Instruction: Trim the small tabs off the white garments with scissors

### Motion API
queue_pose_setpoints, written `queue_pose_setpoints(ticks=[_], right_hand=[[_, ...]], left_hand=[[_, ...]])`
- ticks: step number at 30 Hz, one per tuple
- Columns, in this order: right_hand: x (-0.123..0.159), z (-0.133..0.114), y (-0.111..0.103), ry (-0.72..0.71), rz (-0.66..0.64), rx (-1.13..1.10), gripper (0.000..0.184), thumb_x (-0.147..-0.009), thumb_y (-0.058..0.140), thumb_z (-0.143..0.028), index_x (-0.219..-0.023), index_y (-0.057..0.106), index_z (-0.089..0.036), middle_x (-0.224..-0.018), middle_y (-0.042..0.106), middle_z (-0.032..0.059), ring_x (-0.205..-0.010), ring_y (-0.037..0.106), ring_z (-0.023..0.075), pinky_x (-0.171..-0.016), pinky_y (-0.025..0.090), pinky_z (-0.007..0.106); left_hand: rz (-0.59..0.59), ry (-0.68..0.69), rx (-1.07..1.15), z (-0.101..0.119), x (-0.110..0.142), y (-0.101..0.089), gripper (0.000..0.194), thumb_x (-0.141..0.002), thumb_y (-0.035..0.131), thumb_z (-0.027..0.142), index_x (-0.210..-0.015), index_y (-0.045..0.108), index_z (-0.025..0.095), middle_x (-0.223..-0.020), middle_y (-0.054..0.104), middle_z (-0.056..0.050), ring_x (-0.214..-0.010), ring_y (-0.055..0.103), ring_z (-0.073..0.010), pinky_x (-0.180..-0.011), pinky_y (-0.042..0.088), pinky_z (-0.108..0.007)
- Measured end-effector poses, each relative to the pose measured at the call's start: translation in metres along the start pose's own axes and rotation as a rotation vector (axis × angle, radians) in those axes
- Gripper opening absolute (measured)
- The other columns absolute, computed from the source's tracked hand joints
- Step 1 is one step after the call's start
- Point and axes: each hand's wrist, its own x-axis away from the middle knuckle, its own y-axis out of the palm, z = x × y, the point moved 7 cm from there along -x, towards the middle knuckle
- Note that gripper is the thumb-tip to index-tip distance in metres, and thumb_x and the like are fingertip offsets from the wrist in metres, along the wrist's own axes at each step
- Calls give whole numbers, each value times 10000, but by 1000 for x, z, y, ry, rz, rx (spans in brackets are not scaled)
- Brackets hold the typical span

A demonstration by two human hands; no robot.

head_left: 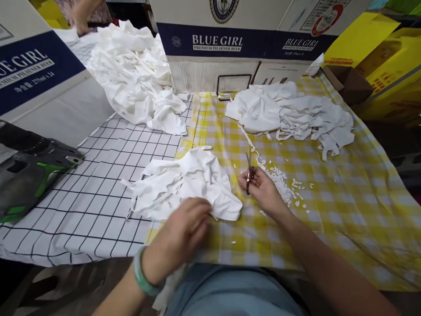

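My right hand is closed on small dark-handled scissors, whose blades point away from me. Under the near edge of my left hand's reach lies a crumpled white garment with thin straps. My left hand is over its front edge, fingers bent and a little apart, with nothing visible between them; a green bangle circles that wrist. Beside my right hand, small white cloth scraps are scattered on the yellow checked cloth.
A large pile of white garments lies back left, another white heap back right. Blue Girl cartons stand behind and a second carton at left. A dark grey-green object sits left. Another person's arm shows at the back.
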Motion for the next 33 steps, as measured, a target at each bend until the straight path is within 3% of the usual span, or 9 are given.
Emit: queue_pose_setpoints(ticks=[3, 8, 13, 18, 23, 25, 27, 30, 33], right_hand=[[12, 3, 1, -9, 1, 53, 423, -658, 800, -445, -843, 497, -215, -819, 588, -18, -744, 574, 127, -715, 486, 277], [38, -4, 13, -72, -10, 336, 413, -695, 783, -415, -932, 498, -233, -939, 636, 18, -855, 618, 176, -813, 494, 335], [44, -2, 20, -133, 0, 487, 324, -755, 700, -369, -932, 463, -236, -911, 635, 26, -852, 622, 194, -808, 491, 355], [38, -11, 20, -126, 75, 471, 421, -720, 732, -477, -951, 478, -232, -932, 641, 39, -864, 612, 211, -836, 476, 386], [43, -23, 51, -184, -27, 413, 380, -737, 750, -431, -955, 510, -233, -930, 638, 22, -865, 612, 188, -817, 480, 337], [46, -26, 72, -227, -113, 353, 378, -743, 754, -367, -1007, 514, -240, -993, 630, 22, -893, 611, 177, -829, 485, 318], [46, -29, 90, -287, -174, 272, 382, -745, 741, -297, -1042, 504, -251, -1057, 620, 25, -935, 606, 173, -861, 486, 314], [37, -36, 92, -329, -135, 68, 256, -769, 687, -245, -919, 480, -249, -969, 620, 13, -911, 606, 165, -863, 490, 311], [26, -40, 74, -249, -69, -154, 278, -755, 703, -283, -822, 437, -241, -859, 598, -4, -820, 598, 144, -799, 505, 291]], left_hand=[[157, -96, -224, -28, 0, -32, 158, -891, 470, 84, -981, 576, 158, -963, 620, -100, -925, 582, -234, -815, 504, -375], [68, -110, -291, -42, 5, -28, 128, -842, 499, 79, -906, 566, 167, -933, 615, -90, -903, 566, -246, -800, 498, -381], [316, -241, -451, -72, 19, -59, 153, -838, 486, 89, -933, 578, 167, -969, 616, -106, -942, 562, -269, -846, 480, -423], [90, -224, -552, -89, 11, -46, 104, -848, 580, 198, -932, 639, 184, -953, 643, -96, -907, 543, -291, -783, 471, -435], [99, -192, -547, -66, 1, -50, 131, -894, 508, 192, -790, 586, 179, -882, 626, -103, -877, 531, -279, -780, 446, -437], [159, -186, -353, -47, -2, -60, 133, -919, 502, 225, -804, 551, 181, -827, 603, -70, -816, 531, -226, -766, 448, -392], [187, -275, 55, -37, -4, -65, 156, -932, 528, 300, -825, 530, 187, -734, 541, -16, -680, 492, -157, -648, 434, -309], [57, -504, 740, -31, -6, -42, 236, -904, 598, 396, -827, 540, 181, -660, 449, 32, -547, 381, -85, -497, 326, -221], [-73, -633, 1071, -24, -7, -14, 270, -852, 672, 415, -850, 637, 148, -662, 459, 21, -539, 347, -65, -478, 258, -202]])
